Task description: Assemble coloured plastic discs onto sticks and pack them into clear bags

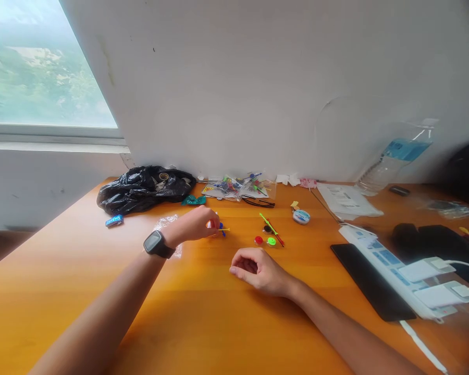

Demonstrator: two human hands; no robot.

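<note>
My left hand (195,225), with a black watch (155,242) on its wrist, reaches over the table with its fingers bent down in a pinch. Right at its fingertips are a small blue plastic piece (221,226) and a thin yellow stick (226,229); what the fingertips grip is hidden. Closer to me, my right hand (262,270) rests on the table, loosely curled, with nothing visible inside. Beyond it lie a red disc (258,240), a green disc (271,241), a black disc (267,228) and a green stick with a red end (270,226).
Clear plastic wrap (166,223) lies under my left wrist. Along the wall are a black plastic bag (140,190), a bag of colourful parts (238,186) and a round white case (300,216). To the right are a phone (371,281), a power strip (386,265) and a bottle (391,161).
</note>
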